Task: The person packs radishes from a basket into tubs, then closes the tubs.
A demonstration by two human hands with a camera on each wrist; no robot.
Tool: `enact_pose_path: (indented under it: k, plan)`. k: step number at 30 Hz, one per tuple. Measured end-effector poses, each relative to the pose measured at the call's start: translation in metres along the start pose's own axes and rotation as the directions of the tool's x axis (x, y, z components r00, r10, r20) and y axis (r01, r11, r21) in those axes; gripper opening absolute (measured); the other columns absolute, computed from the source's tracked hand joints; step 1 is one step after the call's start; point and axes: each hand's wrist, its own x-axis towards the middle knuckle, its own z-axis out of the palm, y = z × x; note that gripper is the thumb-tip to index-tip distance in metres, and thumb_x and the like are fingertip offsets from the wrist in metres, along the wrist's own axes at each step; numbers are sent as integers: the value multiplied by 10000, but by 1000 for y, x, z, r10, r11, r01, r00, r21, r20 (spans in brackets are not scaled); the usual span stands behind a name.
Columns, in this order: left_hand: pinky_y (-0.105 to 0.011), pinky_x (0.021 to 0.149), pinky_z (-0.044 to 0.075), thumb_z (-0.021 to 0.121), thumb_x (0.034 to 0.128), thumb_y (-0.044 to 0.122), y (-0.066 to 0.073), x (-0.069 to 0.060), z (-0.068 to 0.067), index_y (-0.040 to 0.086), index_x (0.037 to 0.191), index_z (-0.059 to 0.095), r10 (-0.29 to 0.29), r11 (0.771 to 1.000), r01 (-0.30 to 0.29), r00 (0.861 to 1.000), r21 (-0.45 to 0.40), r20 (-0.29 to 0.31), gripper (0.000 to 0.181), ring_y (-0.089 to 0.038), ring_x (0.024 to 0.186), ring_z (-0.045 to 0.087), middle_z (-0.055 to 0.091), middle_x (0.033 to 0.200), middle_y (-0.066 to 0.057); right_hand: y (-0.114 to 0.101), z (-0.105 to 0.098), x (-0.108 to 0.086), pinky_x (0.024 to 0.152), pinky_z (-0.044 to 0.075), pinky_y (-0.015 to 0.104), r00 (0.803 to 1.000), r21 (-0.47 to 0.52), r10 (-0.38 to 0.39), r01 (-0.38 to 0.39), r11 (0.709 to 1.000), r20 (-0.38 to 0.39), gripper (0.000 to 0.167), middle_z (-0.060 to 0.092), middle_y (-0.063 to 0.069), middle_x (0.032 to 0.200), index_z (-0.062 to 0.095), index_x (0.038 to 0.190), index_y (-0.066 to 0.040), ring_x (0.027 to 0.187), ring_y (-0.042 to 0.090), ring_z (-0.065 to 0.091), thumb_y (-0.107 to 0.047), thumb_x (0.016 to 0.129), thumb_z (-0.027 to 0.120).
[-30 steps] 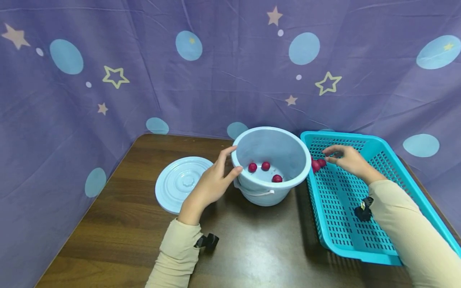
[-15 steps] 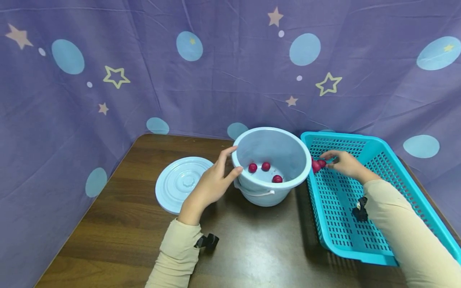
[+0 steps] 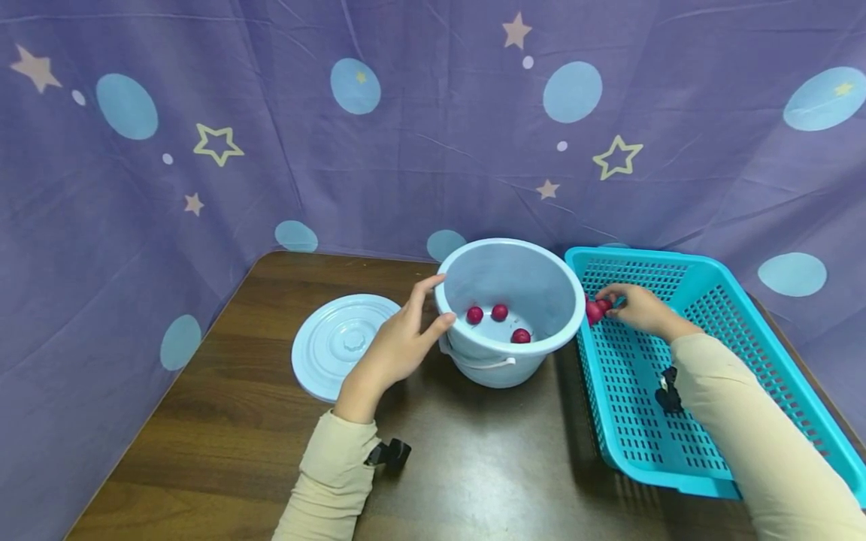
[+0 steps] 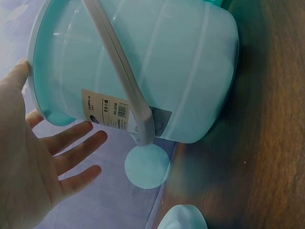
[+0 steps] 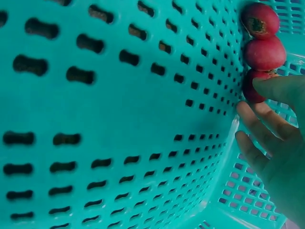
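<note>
A light blue bucket (image 3: 497, 372) stands upright with 3 red radishes (image 3: 520, 336) on its bottom. My left hand (image 3: 395, 338) touches the bucket's left rim with thumb and a fingertip. Its other fingers are spread straight beside the wall, as the left wrist view shows. Inside the turquoise basket (image 3: 646, 475), my right hand (image 3: 643, 309) pinches a radish (image 5: 252, 91) at the near end of a short row. Two more radishes, a middle one (image 5: 265, 53) and a far one (image 5: 260, 20), lie against each other along the basket's wall. Part of the pinched radish is hidden by the thumb.
A round light blue lid (image 3: 331, 346) lies on the brown wooden table (image 3: 223, 421) left of the bucket. The basket stands close to the bucket's right side. Behind the table hangs a purple curtain (image 3: 433, 150). The bucket's handle (image 3: 490, 365) hangs down in front.
My right hand has moved left and slightly down inside the basket, its fingers now closing on a radish there. The left hand and the bucket have stayed still.
</note>
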Motion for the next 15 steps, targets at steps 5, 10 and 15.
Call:
enact_pose_path:
  k: [5, 10, 15]
  plan:
    - [-496, 941, 477, 410, 997, 622, 0, 0, -1, 386, 1543, 168, -4, 1000, 4, 1000, -1, 6, 642, -206, 1282, 523, 453, 1474, -60, 0, 3, 3, 592, 409, 351, 1000, -23, -29, 29, 999, -11, 278, 505, 165, 947, 613, 1140, 36, 667, 206, 476, 62, 867, 656]
    - [-499, 949, 471, 410, 995, 626, 1, -1, -1, 391, 1540, 171, -3, 1000, 3, 1000, 1, 1, 639, -210, 1287, 518, 446, 1482, -64, 0, 4, 4, 596, 398, 351, 999, -38, -24, 23, 999, -25, 268, 496, 156, 935, 613, 1121, 25, 664, 210, 458, 72, 860, 650]
    - [-505, 932, 477, 402, 992, 636, 1, -1, -1, 395, 1539, 168, -4, 1000, 4, 1000, 11, -1, 642, -218, 1274, 527, 442, 1486, -66, 1, 4, 4, 592, 396, 354, 1000, -47, -18, 17, 999, -24, 273, 500, 160, 952, 605, 1144, 15, 675, 217, 464, 53, 877, 646]
